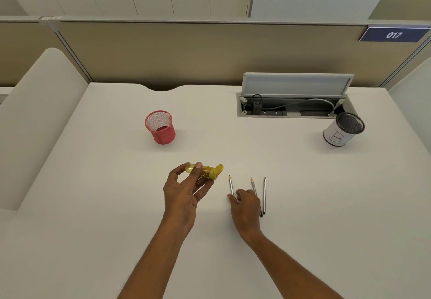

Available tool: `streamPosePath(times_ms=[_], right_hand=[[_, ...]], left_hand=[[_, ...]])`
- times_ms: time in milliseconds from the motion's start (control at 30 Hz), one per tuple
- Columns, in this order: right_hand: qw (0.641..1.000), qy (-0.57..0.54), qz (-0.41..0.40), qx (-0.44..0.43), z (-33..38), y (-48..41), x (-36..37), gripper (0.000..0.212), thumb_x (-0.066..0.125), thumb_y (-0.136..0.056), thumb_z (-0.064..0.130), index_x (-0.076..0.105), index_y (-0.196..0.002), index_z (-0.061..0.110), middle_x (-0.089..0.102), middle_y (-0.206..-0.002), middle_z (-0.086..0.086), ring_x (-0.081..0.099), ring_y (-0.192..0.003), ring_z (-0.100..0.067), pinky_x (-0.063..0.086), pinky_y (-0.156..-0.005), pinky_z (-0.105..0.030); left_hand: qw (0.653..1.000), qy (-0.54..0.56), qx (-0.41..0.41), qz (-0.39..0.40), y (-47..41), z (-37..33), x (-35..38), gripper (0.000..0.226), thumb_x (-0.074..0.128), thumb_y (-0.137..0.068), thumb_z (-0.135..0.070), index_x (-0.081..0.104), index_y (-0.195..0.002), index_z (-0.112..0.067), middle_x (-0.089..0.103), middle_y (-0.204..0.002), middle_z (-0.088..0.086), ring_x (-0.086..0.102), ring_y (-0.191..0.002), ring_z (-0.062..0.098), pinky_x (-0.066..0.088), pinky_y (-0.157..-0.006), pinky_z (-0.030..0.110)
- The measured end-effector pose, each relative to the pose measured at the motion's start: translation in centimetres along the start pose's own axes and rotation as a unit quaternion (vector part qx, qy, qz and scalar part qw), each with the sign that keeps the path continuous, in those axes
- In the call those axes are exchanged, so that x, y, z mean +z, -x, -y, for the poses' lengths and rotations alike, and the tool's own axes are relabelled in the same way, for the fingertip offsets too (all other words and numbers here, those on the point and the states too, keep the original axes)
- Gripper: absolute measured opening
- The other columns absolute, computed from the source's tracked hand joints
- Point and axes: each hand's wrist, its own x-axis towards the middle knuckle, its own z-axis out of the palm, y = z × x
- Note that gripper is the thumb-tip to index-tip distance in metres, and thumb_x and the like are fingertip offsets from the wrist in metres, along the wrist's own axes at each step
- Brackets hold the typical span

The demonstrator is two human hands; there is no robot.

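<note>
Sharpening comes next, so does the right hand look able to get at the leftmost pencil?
Likely yes: the right hand has its fingers at the leftmost pencil; nothing else covers it.

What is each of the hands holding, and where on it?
The left hand pinches the yellow container by its clear body, open cap end free. The right hand covers the leftmost pencil at its rear end; a grip cannot be confirmed.

Yellow sharpener (206, 171), red mesh cup (160, 127), black mesh cup (344, 129) wrapped white, silver pencils (264, 193).
</note>
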Motion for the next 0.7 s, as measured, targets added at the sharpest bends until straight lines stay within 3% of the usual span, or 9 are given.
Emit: streamPosePath(times_ms=[100,200,367,700], right_hand=[[0.999,-0.023,-0.021,-0.007,-0.4,-0.9,-1.6,0.022,0.073,-0.093,0.024,0.075,-0.103,0.005,0.068,-0.098,-0.01,0.059,-0.081,-0.016,0.037,-0.075,-0.023],[0.998,-0.036,-0.046,-0.009,-0.9,-2.4,-3.7,0.019,0.077,-0.089,0.022,0.077,-0.099,0.007,0.069,-0.09,-0.009,0.068,-0.082,-0.025,0.046,-0.077,-0.03],[0.997,-0.047,-0.053,0.003,-2.7,-4.4,-6.8,0.013,0.078,-0.086,0.016,0.075,-0.096,0.009,0.07,-0.087,-0.007,0.068,-0.081,-0.025,0.055,-0.082,-0.042],[0.998,0.06,0.029,0.021,-4.1,-2.9,-6.1,0.021,0.074,-0.089,0.03,0.07,-0.085,0.01,0.066,-0.085,-0.005,0.062,-0.083,-0.024,0.049,-0.075,-0.034]], left_hand=[[1.0,0.0,0.001,0.002,-0.1,0.0,0.1,0.032,0.076,-0.091,-0.009,0.06,-0.118,-0.012,0.079,-0.103,0.021,0.079,-0.092,0.036,0.065,-0.071,0.037],[1.0,0.0,0.001,0.004,0.0,0.0,0.3,0.032,0.075,-0.092,-0.009,0.059,-0.119,-0.011,0.079,-0.102,0.021,0.079,-0.091,0.035,0.065,-0.071,0.037],[1.0,0.003,-0.003,0.01,0.1,0.2,0.6,0.033,0.075,-0.092,-0.009,0.059,-0.12,-0.01,0.079,-0.1,0.02,0.08,-0.09,0.035,0.065,-0.071,0.036],[1.0,0.0,-0.009,0.012,0.4,1.1,0.9,0.033,0.076,-0.091,-0.009,0.059,-0.119,-0.011,0.078,-0.104,0.023,0.079,-0.091,0.036,0.065,-0.073,0.037]])
